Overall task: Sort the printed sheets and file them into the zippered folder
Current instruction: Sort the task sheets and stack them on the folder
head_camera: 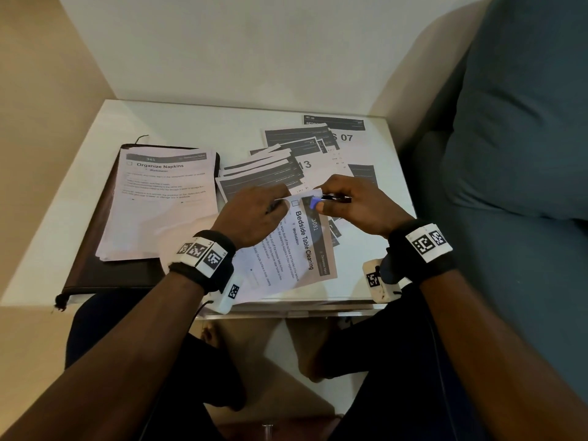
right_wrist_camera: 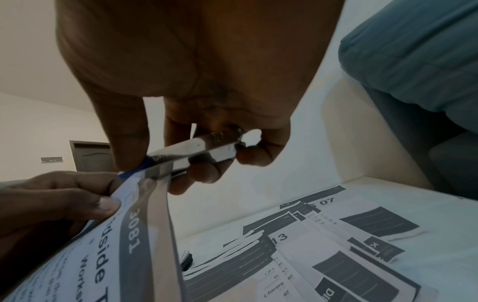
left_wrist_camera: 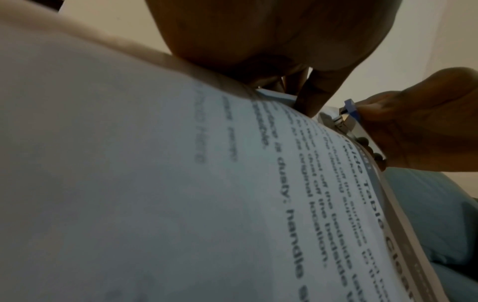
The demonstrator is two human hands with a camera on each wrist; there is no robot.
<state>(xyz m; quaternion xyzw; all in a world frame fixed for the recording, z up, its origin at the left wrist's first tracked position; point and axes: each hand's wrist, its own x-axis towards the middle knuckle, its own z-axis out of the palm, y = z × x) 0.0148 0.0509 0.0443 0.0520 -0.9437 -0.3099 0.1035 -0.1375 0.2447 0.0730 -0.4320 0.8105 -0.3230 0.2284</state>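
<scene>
A stapled set of sheets headed "Bedside Table Cleaning" (head_camera: 296, 249) is lifted over the table's front edge. My left hand (head_camera: 276, 203) pinches its top corner between thumb and fingers (right_wrist_camera: 103, 204). My right hand (head_camera: 323, 203) grips a small metal stapler (head_camera: 335, 198) with a blue tip (right_wrist_camera: 134, 170), and its mouth sits over that same corner (left_wrist_camera: 346, 120). The dark zippered folder (head_camera: 105, 249) lies flat at the left with a stack topped by "Organize Napkins" (head_camera: 162, 198) on it. Whether the folder's zip is open is hidden.
Several loose printed sheets with dark headers (head_camera: 302, 160) are fanned across the back right of the white table (head_camera: 191, 125). A teal sofa cushion (head_camera: 525, 138) stands close on the right. Walls enclose the table at the back and left.
</scene>
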